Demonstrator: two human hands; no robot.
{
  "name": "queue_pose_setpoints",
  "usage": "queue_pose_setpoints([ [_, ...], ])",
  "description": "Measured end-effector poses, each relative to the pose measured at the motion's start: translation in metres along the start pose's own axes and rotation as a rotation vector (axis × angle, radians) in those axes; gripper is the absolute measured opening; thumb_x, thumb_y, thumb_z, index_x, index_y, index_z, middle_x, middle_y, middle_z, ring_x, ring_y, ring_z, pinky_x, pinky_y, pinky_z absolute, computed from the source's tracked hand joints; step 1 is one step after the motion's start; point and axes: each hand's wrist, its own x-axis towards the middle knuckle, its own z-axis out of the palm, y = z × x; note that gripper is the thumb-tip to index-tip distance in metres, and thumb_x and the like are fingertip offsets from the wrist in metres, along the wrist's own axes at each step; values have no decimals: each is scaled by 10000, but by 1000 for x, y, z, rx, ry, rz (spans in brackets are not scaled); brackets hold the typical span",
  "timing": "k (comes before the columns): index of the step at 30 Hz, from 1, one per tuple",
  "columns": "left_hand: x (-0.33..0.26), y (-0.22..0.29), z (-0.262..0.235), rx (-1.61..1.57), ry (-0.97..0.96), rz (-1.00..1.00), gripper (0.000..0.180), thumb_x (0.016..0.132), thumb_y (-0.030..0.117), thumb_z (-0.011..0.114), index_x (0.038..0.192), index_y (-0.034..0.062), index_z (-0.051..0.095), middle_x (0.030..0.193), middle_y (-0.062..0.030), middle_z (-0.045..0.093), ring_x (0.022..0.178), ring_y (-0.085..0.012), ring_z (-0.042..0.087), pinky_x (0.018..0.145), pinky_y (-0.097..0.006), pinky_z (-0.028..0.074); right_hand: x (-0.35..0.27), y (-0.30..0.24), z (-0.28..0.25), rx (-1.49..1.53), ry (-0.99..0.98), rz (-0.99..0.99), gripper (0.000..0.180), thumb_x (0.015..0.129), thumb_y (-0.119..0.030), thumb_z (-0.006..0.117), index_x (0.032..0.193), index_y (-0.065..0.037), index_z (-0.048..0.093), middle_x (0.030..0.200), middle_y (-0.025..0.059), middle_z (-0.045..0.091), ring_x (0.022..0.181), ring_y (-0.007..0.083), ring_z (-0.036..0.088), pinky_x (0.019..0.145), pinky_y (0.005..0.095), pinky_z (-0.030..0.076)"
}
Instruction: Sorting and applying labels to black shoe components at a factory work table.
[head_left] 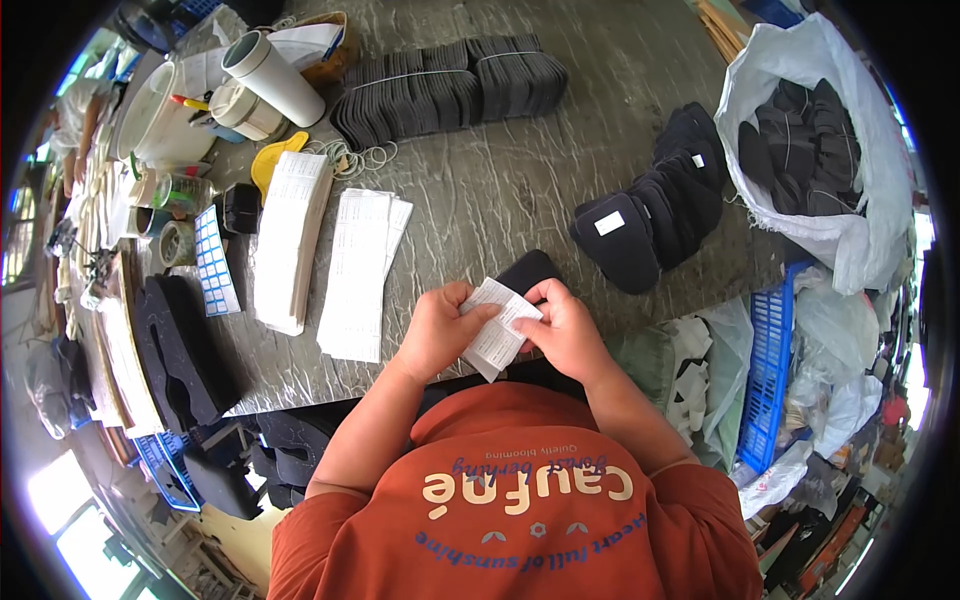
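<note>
1. Near the frame's centre, left hand (436, 330) and right hand (566, 328) pinch a white paper (497, 342) between thumbs and fingers, seemingly to hold it flat
2. Just above it, a black pad (528, 271) lies partly covered

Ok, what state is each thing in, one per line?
Left hand, closed on the paper
Right hand, closed on the paper
Paper, held by both hands
Black pad near the hands, partly covered
Black bundles, tied
Pile of black pads, overlapping
White sack, open, contents showing
Paper stacks, lying flat
</note>
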Motion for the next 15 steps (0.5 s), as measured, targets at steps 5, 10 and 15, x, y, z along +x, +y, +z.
queue_pose_setpoints([
  [5,-2,-6,0,125,40,-62,179,819,141,701,770,-16,629,661,-61,616,605,-43,498,518,-258,419,3,11,-6,-195,70,-328,92,836,21,619,841,5,529,859,84,612,687,118,578,599,254,477],
  [10,-7,-16,8,608,23,360,247,837,217,640,738,4,565,737,-172,623,633,-391,575,594,-439,488,26,2,-31,-258,317,-336,35,831,8,621,822,2,587,760,65,614,648,112,553,605,257,453],
  [15,-7,-18,30,744,-120,700,145,832,119,594,825,-26,599,1191,-175,580,1176,-326,507,980,-387,418,44,31,-30,-246,255,-277,59,836,-33,646,837,25,636,740,69,661,666,79,574,624,256,470],
])
